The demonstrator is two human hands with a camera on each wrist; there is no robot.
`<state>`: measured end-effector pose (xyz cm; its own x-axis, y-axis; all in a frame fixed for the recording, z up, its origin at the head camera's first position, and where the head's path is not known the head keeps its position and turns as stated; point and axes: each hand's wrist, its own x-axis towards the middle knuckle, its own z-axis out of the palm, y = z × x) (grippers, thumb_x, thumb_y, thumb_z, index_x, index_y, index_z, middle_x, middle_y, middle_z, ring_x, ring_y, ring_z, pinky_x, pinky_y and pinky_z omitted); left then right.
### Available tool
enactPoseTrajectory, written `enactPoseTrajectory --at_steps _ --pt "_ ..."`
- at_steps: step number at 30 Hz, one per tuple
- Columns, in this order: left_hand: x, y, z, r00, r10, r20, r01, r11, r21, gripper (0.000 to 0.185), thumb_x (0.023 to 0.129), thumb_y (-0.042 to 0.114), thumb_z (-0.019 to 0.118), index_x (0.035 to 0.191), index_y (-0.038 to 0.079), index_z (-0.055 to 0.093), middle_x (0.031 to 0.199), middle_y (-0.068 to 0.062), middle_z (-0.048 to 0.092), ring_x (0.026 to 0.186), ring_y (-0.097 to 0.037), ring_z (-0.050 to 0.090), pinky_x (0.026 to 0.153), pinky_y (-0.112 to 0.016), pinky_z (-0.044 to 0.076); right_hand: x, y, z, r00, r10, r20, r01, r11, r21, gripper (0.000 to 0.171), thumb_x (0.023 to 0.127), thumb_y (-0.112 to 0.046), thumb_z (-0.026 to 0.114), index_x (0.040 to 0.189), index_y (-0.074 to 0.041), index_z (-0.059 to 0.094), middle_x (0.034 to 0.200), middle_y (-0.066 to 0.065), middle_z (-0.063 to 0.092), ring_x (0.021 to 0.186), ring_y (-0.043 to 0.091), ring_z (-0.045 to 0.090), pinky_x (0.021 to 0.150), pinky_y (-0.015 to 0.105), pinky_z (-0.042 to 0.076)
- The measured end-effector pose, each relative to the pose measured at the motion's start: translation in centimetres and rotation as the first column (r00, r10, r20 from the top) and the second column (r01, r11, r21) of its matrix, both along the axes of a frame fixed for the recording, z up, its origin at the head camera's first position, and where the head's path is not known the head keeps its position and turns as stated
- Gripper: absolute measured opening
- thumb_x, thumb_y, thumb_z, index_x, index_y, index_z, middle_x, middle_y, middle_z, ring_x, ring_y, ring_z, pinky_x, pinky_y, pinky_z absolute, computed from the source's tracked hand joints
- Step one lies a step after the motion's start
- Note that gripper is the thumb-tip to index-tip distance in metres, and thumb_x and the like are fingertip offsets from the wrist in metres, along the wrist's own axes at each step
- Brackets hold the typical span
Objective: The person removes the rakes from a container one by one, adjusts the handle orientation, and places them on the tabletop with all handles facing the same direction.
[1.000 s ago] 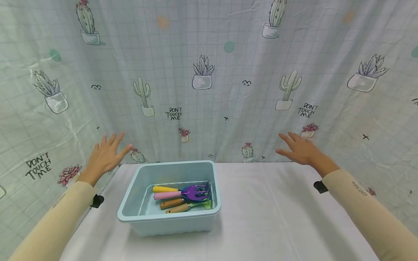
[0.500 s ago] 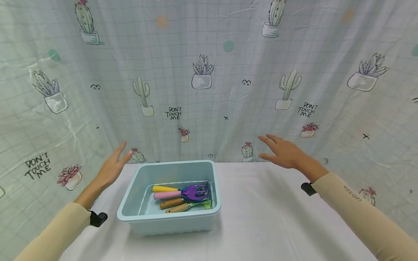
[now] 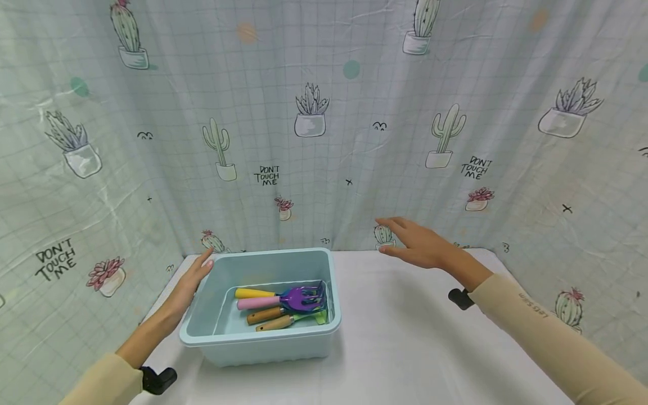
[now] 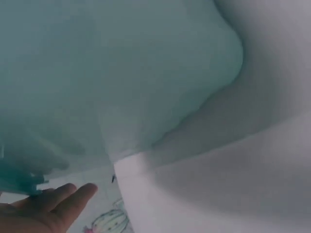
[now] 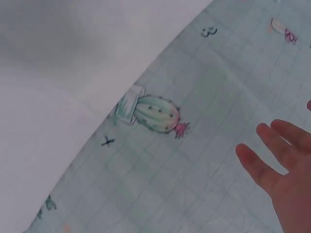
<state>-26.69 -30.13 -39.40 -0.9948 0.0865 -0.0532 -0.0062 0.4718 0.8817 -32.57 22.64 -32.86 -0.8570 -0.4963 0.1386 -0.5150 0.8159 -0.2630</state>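
A pale blue plastic bin [image 3: 263,342] stands on the white table, left of centre. Inside lie several small garden tools: a purple hand fork [image 3: 302,299] with a pink handle, a yellow handle [image 3: 255,293], and wooden handles [image 3: 274,324], one with a green head. My left hand [image 3: 191,281] is beside the bin's left wall, fingers extended along the rim; whether it touches is hard to tell. In the left wrist view the bin's wall [image 4: 121,63] fills much of the frame. My right hand [image 3: 417,245] hovers over the table right of the bin, fingers spread, holding nothing.
The white table [image 3: 395,332] extends right of the bin and in front of it. A cactus-print curtain [image 3: 349,140] hangs behind the table and along both sides.
The left hand has come down and right, from above the table's left edge to the bin's left side. The right hand has moved left and slightly lower. The bin and tools have stayed put.
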Motion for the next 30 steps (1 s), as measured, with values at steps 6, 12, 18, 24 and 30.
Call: enactPoseTrajectory --at_steps 6,12,18,24,30 --pt "0.2 0.7 -0.5 0.997 0.040 0.059 -0.043 0.998 0.045 0.071 0.110 0.053 0.032 0.168 0.029 -0.001 0.175 -0.013 -0.008 0.160 -0.047 -0.003 0.123 -0.074 0.008 0.9 -2.0 0.3 0.999 0.039 0.014 -0.039 0.999 -0.018 0.076 0.100 -0.059 0.056 0.164 -0.027 0.031 0.167 0.015 0.036 0.149 0.044 0.041 0.113 0.071 0.038" --pt "0.0 0.5 -0.8 0.993 0.061 0.102 -0.069 0.994 0.082 0.066 0.112 0.036 0.035 0.168 0.031 -0.001 0.175 -0.007 -0.014 0.161 -0.042 -0.013 0.124 -0.071 0.003 1.4 -3.7 0.6 0.997 0.070 0.015 -0.069 0.998 -0.010 0.075 0.100 -0.061 0.056 0.164 -0.031 0.030 0.165 0.007 0.041 0.148 0.041 0.045 0.112 0.069 0.041" --pt "0.1 0.2 -1.2 0.990 0.050 0.132 -0.068 0.988 0.139 0.065 0.113 0.030 0.034 0.168 0.030 0.000 0.174 -0.005 -0.017 0.160 -0.039 -0.016 0.127 -0.067 0.001 1.5 -5.0 0.8 0.995 0.097 0.034 -0.096 0.995 -0.019 0.073 0.100 -0.061 0.055 0.163 -0.036 0.029 0.164 0.003 0.042 0.147 0.035 0.048 0.112 0.066 0.043" --pt "0.4 0.0 -1.6 0.986 0.029 0.167 -0.059 0.982 0.179 0.063 0.113 0.034 0.030 0.167 0.031 -0.001 0.175 -0.007 -0.015 0.161 -0.042 -0.006 0.126 -0.067 0.010 1.7 -6.5 1.3 0.990 0.131 0.051 -0.129 0.991 -0.027 0.076 0.099 -0.066 0.052 0.164 -0.034 0.029 0.166 0.005 0.038 0.149 0.035 0.045 0.113 0.066 0.042" --pt "0.7 -0.1 -1.8 0.987 0.029 0.155 -0.057 0.983 0.177 0.061 0.113 0.035 0.030 0.167 0.034 0.000 0.175 -0.002 -0.015 0.162 -0.040 -0.009 0.127 -0.067 0.005 1.6 -8.2 1.6 0.985 0.148 0.088 -0.144 0.988 -0.050 0.073 0.099 -0.062 0.055 0.163 -0.040 0.028 0.165 0.004 0.039 0.143 0.031 0.051 0.109 0.065 0.046"
